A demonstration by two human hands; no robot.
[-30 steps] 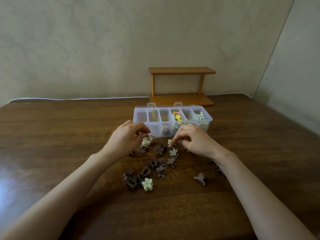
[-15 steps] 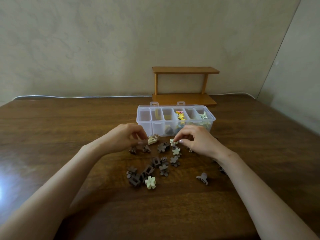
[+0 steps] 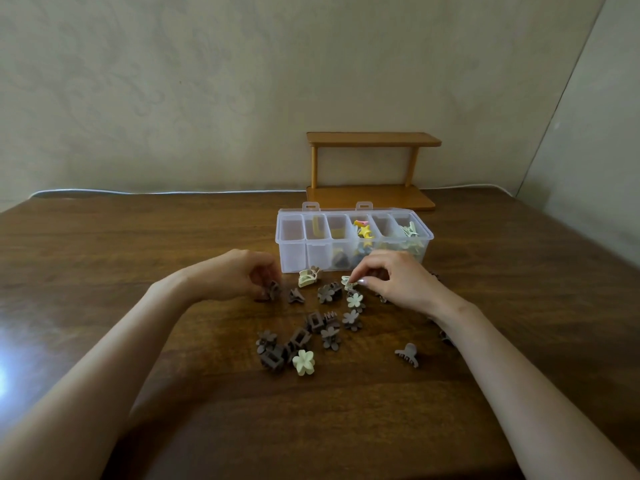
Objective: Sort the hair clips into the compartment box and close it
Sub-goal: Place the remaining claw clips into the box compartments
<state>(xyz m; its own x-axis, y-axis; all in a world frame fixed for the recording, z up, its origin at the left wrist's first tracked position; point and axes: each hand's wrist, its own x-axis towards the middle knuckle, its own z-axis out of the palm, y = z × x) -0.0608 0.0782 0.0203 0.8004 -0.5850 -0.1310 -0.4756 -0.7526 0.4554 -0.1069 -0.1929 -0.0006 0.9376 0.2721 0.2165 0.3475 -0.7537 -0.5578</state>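
Head view: my left hand (image 3: 239,277) curls its fingers round a brown clip (image 3: 272,291) on the table (image 3: 138,254). My right hand (image 3: 398,280) pinches a cream clip (image 3: 347,281). The other loose clips (image 3: 352,318) lie between and nearer me. The compartment box (image 3: 294,249) stands uncovered, just beyond both hands, long axis left-right. My right hand is nearer its filled end.

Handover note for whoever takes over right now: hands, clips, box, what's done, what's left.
Left hand pinches a small brown claw clip on the wooden table.
Right hand pinches a cream clip.
Clear plastic compartment box is open; a few clips already inside.
Left: sort the loose brown and cream clips in front, then close it.
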